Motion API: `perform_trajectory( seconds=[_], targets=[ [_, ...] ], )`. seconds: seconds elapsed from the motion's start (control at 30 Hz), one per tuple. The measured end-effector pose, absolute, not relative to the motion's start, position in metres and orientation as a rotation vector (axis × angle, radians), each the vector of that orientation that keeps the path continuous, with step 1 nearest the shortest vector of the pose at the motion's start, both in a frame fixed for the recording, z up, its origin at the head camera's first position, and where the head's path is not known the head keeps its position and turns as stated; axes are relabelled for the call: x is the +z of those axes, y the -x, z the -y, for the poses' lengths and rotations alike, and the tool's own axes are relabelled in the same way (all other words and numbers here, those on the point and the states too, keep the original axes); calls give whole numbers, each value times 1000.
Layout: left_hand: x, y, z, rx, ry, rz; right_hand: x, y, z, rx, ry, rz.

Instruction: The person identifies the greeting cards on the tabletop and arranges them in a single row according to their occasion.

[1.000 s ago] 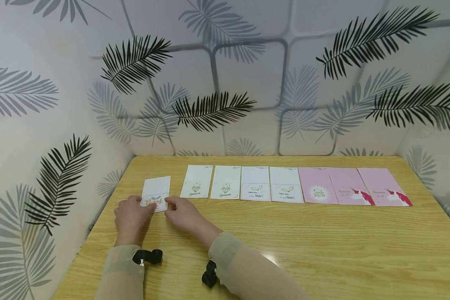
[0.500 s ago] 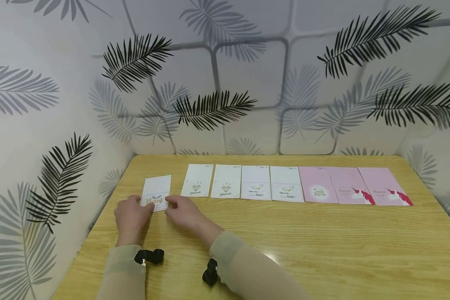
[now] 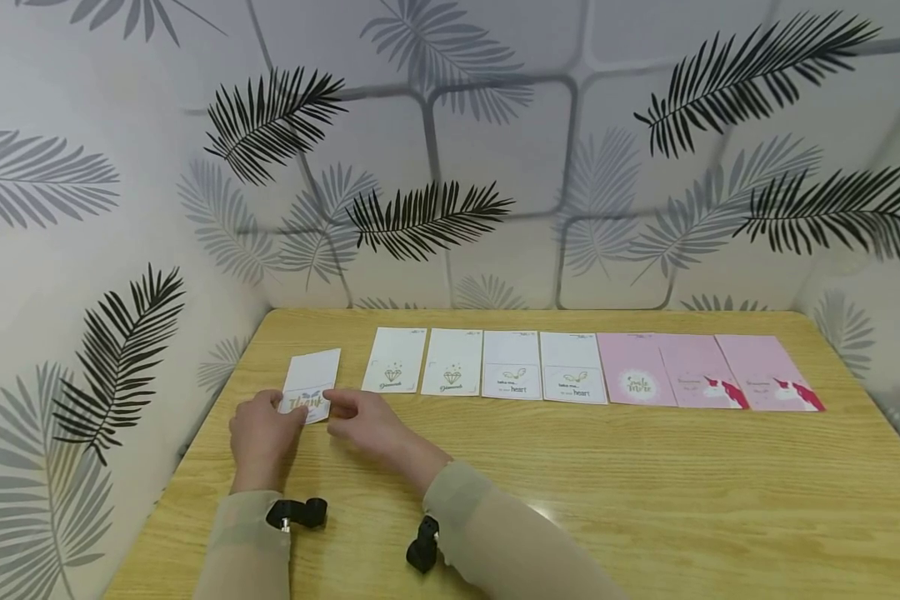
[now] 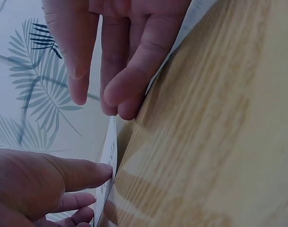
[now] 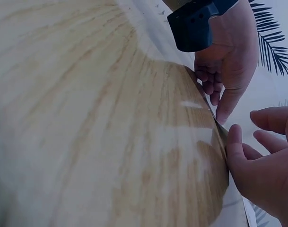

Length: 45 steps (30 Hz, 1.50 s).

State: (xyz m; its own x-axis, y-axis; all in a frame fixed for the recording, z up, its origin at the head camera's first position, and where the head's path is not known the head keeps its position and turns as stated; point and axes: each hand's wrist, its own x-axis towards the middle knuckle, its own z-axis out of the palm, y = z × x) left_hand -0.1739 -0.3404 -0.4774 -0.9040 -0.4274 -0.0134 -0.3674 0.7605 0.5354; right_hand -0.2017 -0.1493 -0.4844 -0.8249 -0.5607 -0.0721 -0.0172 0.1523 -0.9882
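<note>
A white greeting card (image 3: pixel 313 368) with gold "Thank" lettering lies at the table's left; a second white edge peeks out along its top left. My left hand (image 3: pixel 259 435) holds this card by its lower left part, the thumb pressing on its face, as the left wrist view also shows with the card (image 4: pixel 109 146) seen nearly edge-on. At the card's right edge is my right hand (image 3: pixel 371 427), index fingertip right at the edge. In the right wrist view that right hand (image 5: pixel 269 172) has thumb and fingers apart with nothing between them.
Right of the card runs a row of cards: two white diamond cards (image 3: pixel 396 357), two white "heart" cards (image 3: pixel 510 352), a pink "Smile More" card (image 3: pixel 630 354) and two pink unicorn cards (image 3: pixel 753 358). They lie on a wooden table (image 3: pixel 645 492) below a leaf-patterned wall (image 3: pixel 510 250).
The top card has shifted slightly left, and a second edge now shows at its top left. My right index finger has straightened a little along its right side. The row is unchanged.
</note>
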Motion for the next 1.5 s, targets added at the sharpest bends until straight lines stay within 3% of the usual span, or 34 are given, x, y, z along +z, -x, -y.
perform_trajectory(
  seconds=[0.3, 1.07, 1.5],
  targets=[
    [-481, 174, 341, -811, -618, 2850, -488, 200, 150, -1883, 391, -1809],
    [-479, 177, 344, -1159, -589, 2700, -484, 203, 152, -1978, 345, -1775],
    [-464, 206, 336, -1100, -541, 2618, -480, 212, 147, -1975, 328, -2000]
  ],
)
